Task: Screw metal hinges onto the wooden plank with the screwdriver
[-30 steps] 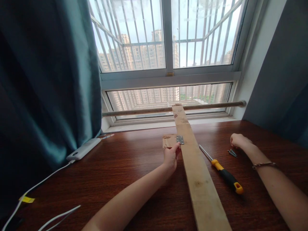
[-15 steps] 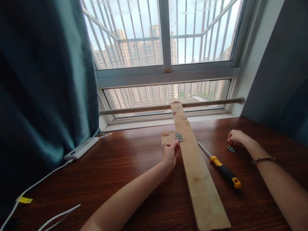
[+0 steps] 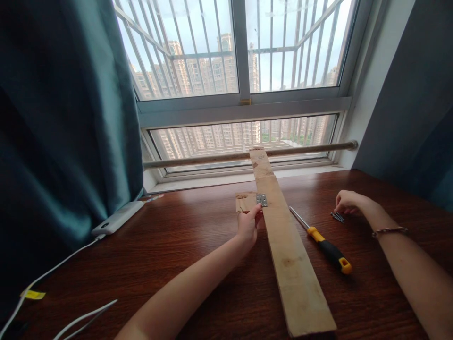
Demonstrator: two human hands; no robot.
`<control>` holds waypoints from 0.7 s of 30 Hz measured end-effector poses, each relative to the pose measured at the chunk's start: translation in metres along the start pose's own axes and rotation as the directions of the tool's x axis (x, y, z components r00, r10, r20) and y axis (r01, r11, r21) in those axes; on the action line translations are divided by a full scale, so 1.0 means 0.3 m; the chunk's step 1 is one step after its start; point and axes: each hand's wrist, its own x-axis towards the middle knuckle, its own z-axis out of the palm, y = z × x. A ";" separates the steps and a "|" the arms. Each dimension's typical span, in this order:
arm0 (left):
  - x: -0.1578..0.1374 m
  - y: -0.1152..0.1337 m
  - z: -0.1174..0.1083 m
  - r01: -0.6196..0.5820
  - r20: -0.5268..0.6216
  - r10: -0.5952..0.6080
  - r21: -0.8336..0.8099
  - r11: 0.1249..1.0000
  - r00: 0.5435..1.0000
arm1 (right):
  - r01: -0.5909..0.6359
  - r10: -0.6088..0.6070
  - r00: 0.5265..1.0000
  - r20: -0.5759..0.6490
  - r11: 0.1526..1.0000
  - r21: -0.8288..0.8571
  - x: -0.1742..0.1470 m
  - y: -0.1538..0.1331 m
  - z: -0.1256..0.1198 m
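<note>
A metal hinge (image 3: 261, 199) spans the joint between a long wooden board (image 3: 292, 255) and a short wooden piece (image 3: 245, 201) at its left side. My left hand (image 3: 248, 226) is closed there, the thumb pressing the hinge's lower edge and the fingers partly hidden behind the wood. On the right, my right hand (image 3: 348, 202) has its fingertips pinched together at a small pile of screws (image 3: 337, 217). Whether a screw is between those fingertips cannot be made out. A yellow and black screwdriver (image 3: 327, 248) lies between the board and my right arm.
The dark wooden tabletop (image 3: 184, 245) runs up to the window. A horizontal pipe (image 3: 198, 161) crosses there, behind or under the board's far end. At left are a white power strip (image 3: 118, 218), white cables (image 3: 67, 264) and a dark curtain (image 3: 78, 118).
My right hand has come down to the screws, its fingertips now at the pile. My left hand stays on the hinge. The whole view has shifted slightly.
</note>
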 end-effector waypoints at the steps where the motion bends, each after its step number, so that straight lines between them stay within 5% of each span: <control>1: -0.001 0.000 0.001 0.000 0.002 0.000 -0.003 1.000 1.000 | -0.015 0.015 0.999 0.028 1.000 0.004 -0.006 -0.002 -0.002; 13: -0.001 -0.001 -0.003 -0.004 0.015 0.004 0.002 1.000 1.000 | -0.005 0.002 0.995 0.098 0.999 0.033 -0.002 -0.010 0.005; 18: -0.005 0.001 0.004 0.012 -0.003 -0.012 -0.010 1.000 1.000 | -0.013 0.013 0.999 0.047 1.000 0.010 -0.003 -0.017 0.006; 21: -0.001 -0.002 0.004 0.017 -0.021 -0.018 -0.026 1.000 1.000 | 0.088 -0.090 0.994 -0.065 0.996 -0.030 -0.032 -0.043 -0.040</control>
